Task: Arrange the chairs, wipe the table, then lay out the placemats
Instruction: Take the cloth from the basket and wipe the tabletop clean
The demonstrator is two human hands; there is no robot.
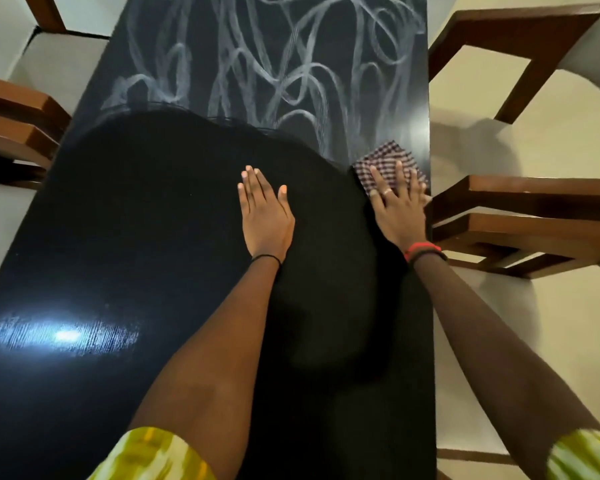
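Two hands: both flat on the black table (118,237), palms down, arms reaching in from the near end.
Left hand (265,216): planted mid-table, fingers straight & pressed close together, thumb angled out; nothing under it but bare tabletop. Thin black band at the wrist.
Right hand (400,206): at the table's right edge, fingers spread wide, pressing down on the checked cloth (387,161); ring on one finger, red & dark bands at the wrist.
Cloth: folded, red-white check, flat on the top, right up against the right edge, its far part poking out past the fingertips.
Table surface: near half dark & clean-looking w/ a bright glare patch by the near left corner; far half covered in pale looping wipe streaks (274,64).
Chairs: wooden chair frames (520,216) along the right side, just beside the edge; more wood frames (18,126) on the left side.
Sleeves: yellow-green patterned, at bottom of view.
Placemats: can't tell, none visible.
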